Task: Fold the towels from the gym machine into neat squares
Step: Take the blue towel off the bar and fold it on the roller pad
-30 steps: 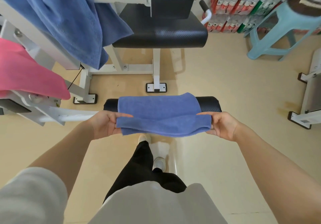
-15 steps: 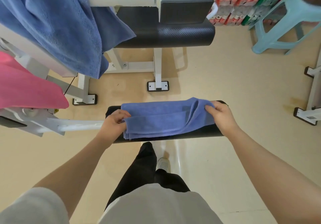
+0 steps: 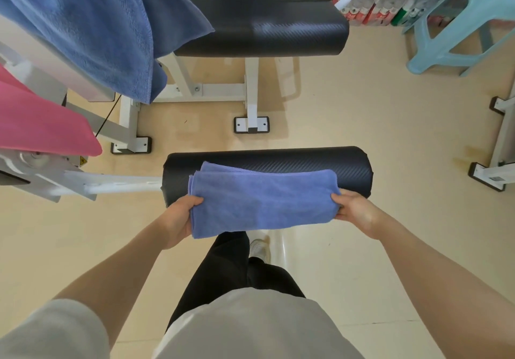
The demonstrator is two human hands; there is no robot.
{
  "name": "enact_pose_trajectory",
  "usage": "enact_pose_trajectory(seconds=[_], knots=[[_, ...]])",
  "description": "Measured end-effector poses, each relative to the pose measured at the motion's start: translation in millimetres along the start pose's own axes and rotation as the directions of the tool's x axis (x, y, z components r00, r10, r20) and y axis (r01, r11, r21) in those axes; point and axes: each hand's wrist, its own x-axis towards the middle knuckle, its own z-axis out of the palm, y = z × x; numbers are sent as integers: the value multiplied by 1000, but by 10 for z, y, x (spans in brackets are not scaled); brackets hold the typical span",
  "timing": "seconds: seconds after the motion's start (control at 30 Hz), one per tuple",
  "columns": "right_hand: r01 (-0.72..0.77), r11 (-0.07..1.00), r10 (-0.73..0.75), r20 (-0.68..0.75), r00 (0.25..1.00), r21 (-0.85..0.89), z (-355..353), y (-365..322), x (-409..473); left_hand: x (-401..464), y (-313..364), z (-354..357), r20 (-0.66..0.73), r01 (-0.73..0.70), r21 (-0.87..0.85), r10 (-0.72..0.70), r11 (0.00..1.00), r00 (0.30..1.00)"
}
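Over a black roller pad [image 3: 354, 167], a folded purple-blue towel [image 3: 262, 202] lies as a long strip; left hand [image 3: 178, 219] and right hand [image 3: 355, 209] pinch its short ends, mid-fold. Next, likely bringing one end across to make a square

A periwinkle-blue towel [image 3: 262, 199], folded into a layered rectangle, drapes over the black roller pad [image 3: 292, 160]. A darker blue towel [image 3: 92, 27] and a pink towel [image 3: 41, 124] hang unfolded on the machine's left.
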Motion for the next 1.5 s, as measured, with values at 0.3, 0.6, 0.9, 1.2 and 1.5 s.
enact_pose_trajectory(seconds=[0.3, 0.6, 0.9, 1.2, 1.5], knots=[[53, 995, -66, -154, 986, -85, 216, -33, -108, 57, 189, 78, -74, -68, 504, 121, 861, 990], [85, 985, -17, -403, 915, 149, 312, 345, -95, 213, 330, 195, -150, 36, 645, 80, 763, 986], [111, 989, -147, -575, 804, -98, 340, 244, 47, 186, 327, 188, -166, -97, 880, 494, 464, 853], [71, 997, -82, -637, 767, -42, 387, -62, 51, 387, 478, 283, -49, -111, 966, 584, 234, 810], [145, 960, -264, -608, 749, -239, 237, -616, 203, 355, 488, 174, -165, -205, 854, 621, 479, 766]])
